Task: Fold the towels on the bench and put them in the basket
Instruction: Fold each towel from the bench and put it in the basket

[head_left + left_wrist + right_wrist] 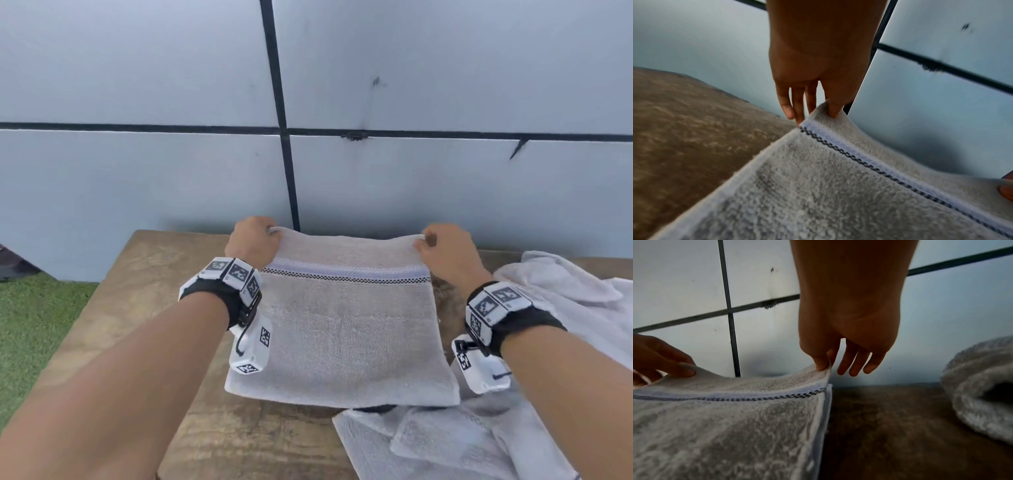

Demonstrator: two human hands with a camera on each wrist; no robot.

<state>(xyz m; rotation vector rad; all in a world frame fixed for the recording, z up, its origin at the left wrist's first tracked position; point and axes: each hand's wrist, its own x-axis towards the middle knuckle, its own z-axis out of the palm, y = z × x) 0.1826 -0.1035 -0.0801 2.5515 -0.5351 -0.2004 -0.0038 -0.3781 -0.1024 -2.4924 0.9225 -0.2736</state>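
Observation:
A pale grey towel [342, 329] with a lilac band and a black checked stripe lies on the wooden bench [144, 284], its far edge lifted. My left hand [253, 241] pinches the far left corner [824, 112] between thumb and fingers. My right hand [442, 248] pinches the far right corner [822, 371] the same way, its other fingers hanging loose. In the right wrist view the left hand [663, 363] shows at the left edge holding its corner. No basket is in view.
More pale towels lie crumpled at the bench's right [575, 294] and front right [445, 448]; one bunched towel [982, 386] shows in the right wrist view. A grey tiled wall [445, 188] stands right behind the bench. Green turf [30, 315] lies to the left.

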